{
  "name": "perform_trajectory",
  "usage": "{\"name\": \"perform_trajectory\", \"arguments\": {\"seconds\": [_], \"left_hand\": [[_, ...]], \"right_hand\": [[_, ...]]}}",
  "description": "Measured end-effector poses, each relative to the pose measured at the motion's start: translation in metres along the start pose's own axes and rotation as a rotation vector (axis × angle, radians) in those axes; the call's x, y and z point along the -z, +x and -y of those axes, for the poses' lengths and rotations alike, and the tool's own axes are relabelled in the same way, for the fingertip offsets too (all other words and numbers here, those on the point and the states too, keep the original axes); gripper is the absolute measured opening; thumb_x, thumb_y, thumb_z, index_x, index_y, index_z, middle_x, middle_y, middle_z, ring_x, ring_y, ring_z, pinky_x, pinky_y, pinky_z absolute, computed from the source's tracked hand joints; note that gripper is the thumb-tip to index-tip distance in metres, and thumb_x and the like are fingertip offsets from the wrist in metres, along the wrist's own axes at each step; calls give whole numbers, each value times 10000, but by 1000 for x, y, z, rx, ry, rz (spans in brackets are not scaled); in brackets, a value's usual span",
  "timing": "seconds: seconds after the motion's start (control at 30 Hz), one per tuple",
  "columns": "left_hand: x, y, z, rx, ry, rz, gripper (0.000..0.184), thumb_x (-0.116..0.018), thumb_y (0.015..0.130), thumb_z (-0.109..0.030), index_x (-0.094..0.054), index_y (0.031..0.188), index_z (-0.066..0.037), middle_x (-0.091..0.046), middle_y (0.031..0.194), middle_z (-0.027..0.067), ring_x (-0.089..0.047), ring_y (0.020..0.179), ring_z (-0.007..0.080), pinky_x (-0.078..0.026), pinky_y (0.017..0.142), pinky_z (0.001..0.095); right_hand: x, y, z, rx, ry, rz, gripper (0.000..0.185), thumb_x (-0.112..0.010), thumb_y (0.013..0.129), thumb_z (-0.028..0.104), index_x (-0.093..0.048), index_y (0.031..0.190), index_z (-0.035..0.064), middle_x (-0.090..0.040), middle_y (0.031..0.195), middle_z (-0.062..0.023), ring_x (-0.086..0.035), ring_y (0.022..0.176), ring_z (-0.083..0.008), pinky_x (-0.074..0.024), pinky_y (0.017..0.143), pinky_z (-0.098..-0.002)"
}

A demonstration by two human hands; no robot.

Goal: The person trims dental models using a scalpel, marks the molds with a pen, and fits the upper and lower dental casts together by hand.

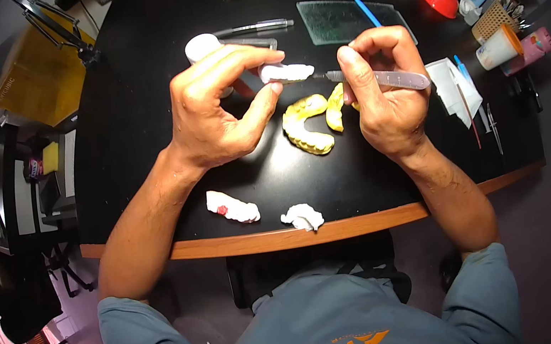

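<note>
Between the thumb and fingers of my left hand [214, 106] is a small white dental model piece [290, 72]. My right hand [389, 93] grips a scalpel [401, 78] like a pen, its handle flat and pale. The thin dark tip points left and lies close to the white piece's right end; I cannot tell if they touch. Below the hands, a yellow horseshoe-shaped dental arch [298, 132] rests on the black table. A smaller yellow piece [334, 111] lies beside it, partly hidden by my right hand.
Near the front edge lie a white piece with a red spot [234, 206] and a crumpled white lump [303, 217]. A glass plate [330, 19] with a blue stick [365, 10], a pen [260, 27] and a white round container [201, 47] are farther back. Cups and tools stand right.
</note>
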State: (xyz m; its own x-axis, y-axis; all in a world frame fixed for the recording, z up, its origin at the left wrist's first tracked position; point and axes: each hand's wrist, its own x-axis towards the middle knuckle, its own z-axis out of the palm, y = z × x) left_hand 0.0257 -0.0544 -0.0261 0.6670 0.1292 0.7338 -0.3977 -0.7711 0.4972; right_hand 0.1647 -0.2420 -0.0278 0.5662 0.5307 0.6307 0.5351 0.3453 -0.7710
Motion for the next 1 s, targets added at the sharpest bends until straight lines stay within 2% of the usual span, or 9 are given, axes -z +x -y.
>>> {"name": "perform_trajectory", "arguments": {"seconds": [0.2, 0.37, 0.47, 0.57, 0.6, 0.7, 0.77, 0.9, 1.0], "left_hand": [[3, 1, -2, -55, 36, 9, 307, -784, 830, 27, -784, 1136, 5, -789, 1033, 116, -728, 833, 146, -568, 645, 253], [5, -1, -4, -44, 75, 3, 309, -775, 770, 12, -789, 1078, -8, -787, 992, 135, -748, 834, 218, -585, 646, 291], [4, 0, -3, -135, 80, -19, 326, -774, 734, -11, -788, 1059, -9, -786, 950, 128, -744, 780, 231, -593, 666, 316], [1, -2, -2, -180, 48, -58, 299, -772, 713, -11, -782, 1012, -5, -782, 925, 138, -753, 784, 264, -606, 722, 355], [1, -2, -4, -186, 55, -63, 292, -774, 709, -12, -779, 1001, -6, -781, 926, 140, -758, 796, 274, -610, 723, 359], [-2, -2, -2, -220, 44, -96, 256, -790, 732, -88, -761, 979, -31, -750, 923, 102, -725, 784, 276, -608, 705, 372], [1, -2, -4, -223, 46, -64, 284, -783, 716, -35, -768, 998, -11, -763, 927, 122, -736, 780, 280, -609, 700, 366], [1, -1, -4, -242, 29, -75, 293, -781, 712, -7, -766, 1004, 3, -764, 929, 129, -738, 773, 281, -607, 688, 363], [1, -1, -5, -245, 44, -63, 299, -783, 711, -17, -761, 1008, -2, -766, 935, 119, -736, 774, 273, -607, 673, 360]], "right_hand": [[0, -1, 3, -21, -5, -2, 75, -681, 1044, 33, -617, 1018, 5, -660, 866, -28, -649, 698, -69, -500, 593, -223], [8, 6, -2, 11, -71, 65, 370, -485, 1165, 242, -710, 1154, -51, -731, 1096, -138, -730, 827, -159, -548, 695, -255], [14, 9, 3, 89, -267, 127, 468, -424, 1180, 334, -702, 1220, -41, -766, 1101, -161, -726, 823, -188, -556, 718, -289], [24, 23, 7, 308, -553, 211, 458, -449, 1165, 339, -715, 1237, -27, -778, 1072, -159, -672, 895, -274, -540, 844, -381], [29, 30, 12, 354, -686, 260, 430, -472, 1154, 336, -731, 1199, -5, -785, 1052, -116, -633, 945, -281, -482, 903, -411], [23, 55, 8, 470, -1039, 215, 271, -537, 1105, 242, -711, 1024, 52, -735, 957, -75, -611, 960, -284, -412, 881, -413], [24, 80, -21, 439, -981, 274, 114, -588, 1056, 133, -657, 1002, 61, -660, 903, -107, -628, 931, -365, -450, 821, -483], [21, 132, -80, 151, -1179, 411, 91, -655, 1002, 118, -662, 1062, 50, -611, 1125, -176, -690, 975, -453, -557, 825, -561], [13, 174, -117, 127, -1282, 468, 187, -654, 968, 140, -732, 1109, 44, -595, 1324, -166, -672, 1148, -417, -580, 947, -535]]}}
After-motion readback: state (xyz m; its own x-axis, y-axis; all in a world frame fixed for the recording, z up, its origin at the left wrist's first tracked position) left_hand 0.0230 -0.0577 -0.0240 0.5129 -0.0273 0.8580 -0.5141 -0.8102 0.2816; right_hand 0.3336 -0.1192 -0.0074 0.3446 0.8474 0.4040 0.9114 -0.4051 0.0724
